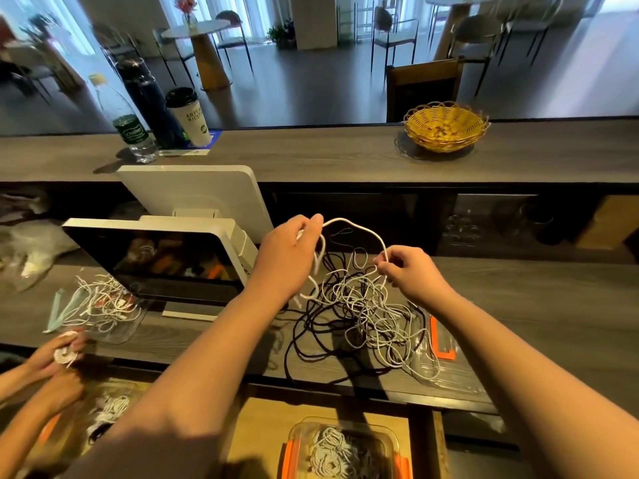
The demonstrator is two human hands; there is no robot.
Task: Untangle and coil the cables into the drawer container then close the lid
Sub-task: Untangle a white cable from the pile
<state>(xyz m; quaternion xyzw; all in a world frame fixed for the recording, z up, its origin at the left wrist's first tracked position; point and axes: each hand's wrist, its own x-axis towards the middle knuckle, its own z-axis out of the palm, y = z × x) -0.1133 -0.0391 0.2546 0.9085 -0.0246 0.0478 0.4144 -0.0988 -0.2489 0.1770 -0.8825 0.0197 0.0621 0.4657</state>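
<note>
counter [518, 305]: matt grey wood grain. container [387, 444]: clear glossy plastic. basket [446, 126]: woven yellow wicker. screen [155, 264]: glossy.

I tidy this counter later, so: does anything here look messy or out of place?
Yes. A tangled pile of black and white cables sprawls across the counter, partly over a clear lid. Nothing looks spilled or broken.

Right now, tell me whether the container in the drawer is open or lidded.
Open. The container shows coiled white cable inside with no lid over it; a clear lid with orange clips lies on the counter.
</note>
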